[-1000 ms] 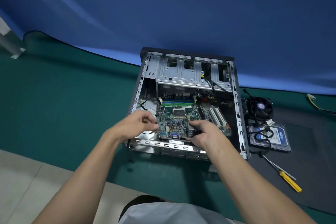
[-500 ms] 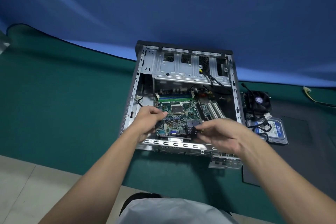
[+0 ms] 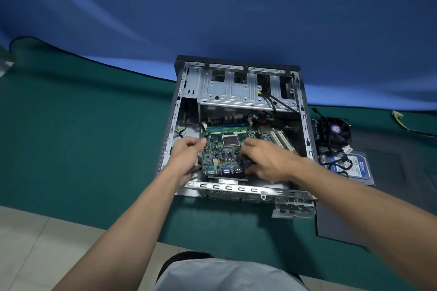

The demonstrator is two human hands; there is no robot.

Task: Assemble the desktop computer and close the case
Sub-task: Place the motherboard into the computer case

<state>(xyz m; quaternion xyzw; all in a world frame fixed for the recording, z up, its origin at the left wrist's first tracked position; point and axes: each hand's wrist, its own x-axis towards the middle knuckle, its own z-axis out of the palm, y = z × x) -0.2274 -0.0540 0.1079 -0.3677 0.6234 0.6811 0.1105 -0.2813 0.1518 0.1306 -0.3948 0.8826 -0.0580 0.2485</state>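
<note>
An open computer case [image 3: 246, 190] lies on its side on the green mat. Inside it sits a green motherboard [image 3: 221, 156] with a bare CPU socket [image 3: 230, 141] and white expansion slots [image 3: 282, 140]. My left hand [image 3: 186, 152] grips the motherboard's left edge with curled fingers. My right hand [image 3: 267, 160] is over the board's right part, its fingers curled down around the rear port block; the hand hides what lies beneath it. A silver drive cage [image 3: 236, 92] fills the far end of the case.
To the right of the case, a black CPU cooler fan [image 3: 334, 132] and a blue-labelled hard drive [image 3: 352, 165] with cables lie on a dark panel [image 3: 383, 196]. A loose metal bracket [image 3: 294, 208] hangs at the case's near right corner. A blue cloth rises behind.
My right hand has moved left and forward onto the motherboard's right part. My left hand stays at the board's left edge. The view has shifted, and the yellow screwdriver is out of sight.
</note>
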